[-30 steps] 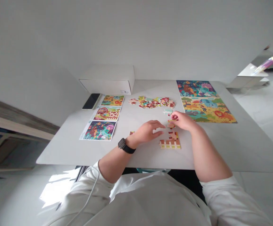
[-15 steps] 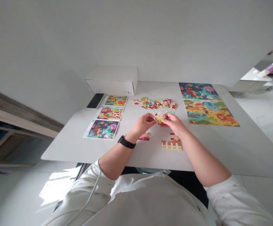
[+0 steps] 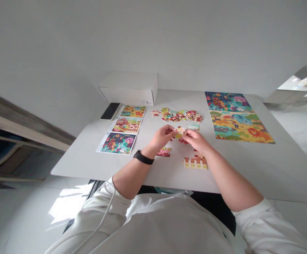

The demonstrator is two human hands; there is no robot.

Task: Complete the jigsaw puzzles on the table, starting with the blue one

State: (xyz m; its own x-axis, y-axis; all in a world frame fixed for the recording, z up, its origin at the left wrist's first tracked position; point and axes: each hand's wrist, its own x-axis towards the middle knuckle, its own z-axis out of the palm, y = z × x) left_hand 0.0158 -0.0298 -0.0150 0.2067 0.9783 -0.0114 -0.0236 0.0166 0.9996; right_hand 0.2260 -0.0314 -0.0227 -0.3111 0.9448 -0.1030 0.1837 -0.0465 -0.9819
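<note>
Between my two hands is a small yellowish puzzle piece (image 3: 179, 133), pinched at its left side by my left hand (image 3: 164, 136) and at its right side by my right hand (image 3: 195, 139). A pile of loose puzzle pieces (image 3: 178, 115) lies beyond the hands. Joined pieces showing a white fence (image 3: 195, 163) rest on the table below my right hand. A pink piece (image 3: 164, 152) lies near my left wrist. A pale green piece (image 3: 194, 126) sits just beyond my right hand.
On the left are three picture cards (image 3: 126, 125), a phone (image 3: 110, 111) and a white box (image 3: 128, 90). Two colourful finished pictures (image 3: 238, 118) lie at the right of the white table (image 3: 283, 169). A wall stands behind.
The view has shifted slightly, so the table things appear a little further right. The held piece has turned a little between my fingers, and more of the pale green piece shows.
</note>
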